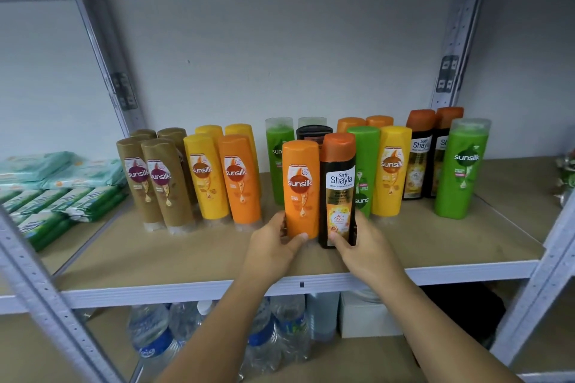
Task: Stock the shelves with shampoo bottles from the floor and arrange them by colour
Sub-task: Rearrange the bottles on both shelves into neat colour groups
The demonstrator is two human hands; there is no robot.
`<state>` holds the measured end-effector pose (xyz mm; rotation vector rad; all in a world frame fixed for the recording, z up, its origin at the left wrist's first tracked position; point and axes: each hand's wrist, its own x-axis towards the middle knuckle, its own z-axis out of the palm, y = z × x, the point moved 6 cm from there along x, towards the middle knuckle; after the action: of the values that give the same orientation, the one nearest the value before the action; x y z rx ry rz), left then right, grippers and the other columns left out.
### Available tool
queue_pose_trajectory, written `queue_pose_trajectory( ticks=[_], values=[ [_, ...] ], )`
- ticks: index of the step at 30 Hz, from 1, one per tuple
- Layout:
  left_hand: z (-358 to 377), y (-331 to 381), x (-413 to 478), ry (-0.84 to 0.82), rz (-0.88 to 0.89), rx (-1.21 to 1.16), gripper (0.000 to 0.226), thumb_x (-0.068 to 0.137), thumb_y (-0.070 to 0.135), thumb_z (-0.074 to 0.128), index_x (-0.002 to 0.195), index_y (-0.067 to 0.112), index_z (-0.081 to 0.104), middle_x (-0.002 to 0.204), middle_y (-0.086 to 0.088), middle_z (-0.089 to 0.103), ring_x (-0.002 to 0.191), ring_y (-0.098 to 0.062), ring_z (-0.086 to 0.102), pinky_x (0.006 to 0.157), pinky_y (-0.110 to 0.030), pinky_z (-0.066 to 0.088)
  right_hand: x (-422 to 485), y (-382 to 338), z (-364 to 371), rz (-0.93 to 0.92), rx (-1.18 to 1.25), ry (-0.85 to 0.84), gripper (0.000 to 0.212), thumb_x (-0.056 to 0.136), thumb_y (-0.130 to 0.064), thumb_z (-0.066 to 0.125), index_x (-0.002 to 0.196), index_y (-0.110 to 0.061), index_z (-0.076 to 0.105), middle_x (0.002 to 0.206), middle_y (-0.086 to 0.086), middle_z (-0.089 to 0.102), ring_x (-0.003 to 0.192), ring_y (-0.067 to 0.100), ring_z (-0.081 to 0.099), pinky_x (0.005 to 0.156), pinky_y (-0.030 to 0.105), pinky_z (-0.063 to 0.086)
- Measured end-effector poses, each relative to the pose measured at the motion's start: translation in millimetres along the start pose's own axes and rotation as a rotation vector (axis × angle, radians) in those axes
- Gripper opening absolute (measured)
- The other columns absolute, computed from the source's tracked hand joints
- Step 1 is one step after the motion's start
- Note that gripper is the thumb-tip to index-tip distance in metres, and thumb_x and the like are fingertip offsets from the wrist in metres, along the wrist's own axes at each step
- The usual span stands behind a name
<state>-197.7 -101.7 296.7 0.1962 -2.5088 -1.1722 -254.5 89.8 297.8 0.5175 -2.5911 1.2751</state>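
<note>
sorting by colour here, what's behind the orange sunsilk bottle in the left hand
Behind the orange Sunsilk plastic bottle: a green clear-capped bottle and a dark black-capped bottle, whose body is covered.

I've got my left hand [275, 242] gripping the orange bottle [302, 186] low down, thumb across its front; my right hand [364, 246] grips the black bottle [337, 193] just beside, thumb likewise.

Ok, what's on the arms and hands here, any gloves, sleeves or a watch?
Nothing worn that shows. The left hand and right hand are bare, with no gloves, rings or tape. The left forearm and right forearm are uncovered down to the bottom edge of the frame: no sleeve cuff, watch or bracelet in view. Anything further up the arms is out of frame.
</note>
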Motion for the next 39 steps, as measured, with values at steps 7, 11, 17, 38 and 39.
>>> queue_pose_trajectory(
  ticks=[7, 11, 17, 38, 39],
  values=[
    [-25, -12, -25, -0.074, -0.002, 0.309, 0.040, 0.096, 0.037, 0.063, 0.128, 0.013, 0.062, 0.118, -0.005, 0.069, 0.108, -0.021, 0.061, 0.091, -0.030, 0.046, -22, -1, -3, -0.014, -0.460, 0.024, 0.024, 0.090, -0.039, 0.061, 0.089, -0.015, 0.065, 0.088, 0.004, 0.064, 0.089, 0.028, 0.060, 0.072, 0.036, 0.048],
    [-41, -30, -40, -0.098, -0.068, 0.396, 0.040, 0.096, 0.046, 0.059, 0.112, 0.010, 0.064, 0.102, -0.005, 0.069, 0.093, -0.023, 0.061, 0.085, -0.039, 0.052, -41, -18, 11, -0.065, -0.622, -0.046, 0.027, 0.093, -0.042, 0.054, 0.094, -0.018, 0.066, 0.097, 0.003, 0.064, 0.095, 0.026, 0.055, 0.083, 0.038, 0.046],
    [-72, -48, -52, -0.064, -0.088, 0.427, 0.034, 0.095, 0.047, 0.058, 0.086, 0.014, 0.059, 0.080, 0.000, 0.059, 0.078, -0.022, 0.056, 0.073, -0.038, 0.047, -59, -58, 61, -0.338, -0.452, -0.359, 0.033, 0.096, -0.048, 0.044, 0.101, -0.022, 0.064, 0.106, -0.007, 0.061, 0.107, 0.019, 0.051, 0.094, 0.036, 0.046],
    [-116, -82, 18, 0.474, -0.029, -0.034, 0.061, 0.098, 0.032, 0.063, 0.150, 0.032, 0.031, 0.130, 0.011, 0.062, 0.104, 0.002, 0.061, 0.093, -0.030, 0.050, 33, -108, 158, -0.097, 0.151, -0.150, 0.086, 0.093, -0.043, 0.066, 0.159, -0.026, 0.013, 0.158, -0.003, 0.037, 0.143, 0.020, 0.040, 0.112, 0.036, 0.036],
    [-116, -85, 20, 0.489, -0.050, -0.023, 0.064, 0.098, 0.034, 0.063, 0.152, 0.028, 0.029, 0.132, 0.007, 0.062, 0.108, -0.005, 0.062, 0.095, -0.033, 0.051, 37, -109, 160, -0.097, 0.169, -0.157, 0.086, 0.093, -0.043, 0.067, 0.158, -0.028, 0.013, 0.158, -0.004, 0.038, 0.142, 0.020, 0.042, 0.112, 0.036, 0.037]
  ],
)
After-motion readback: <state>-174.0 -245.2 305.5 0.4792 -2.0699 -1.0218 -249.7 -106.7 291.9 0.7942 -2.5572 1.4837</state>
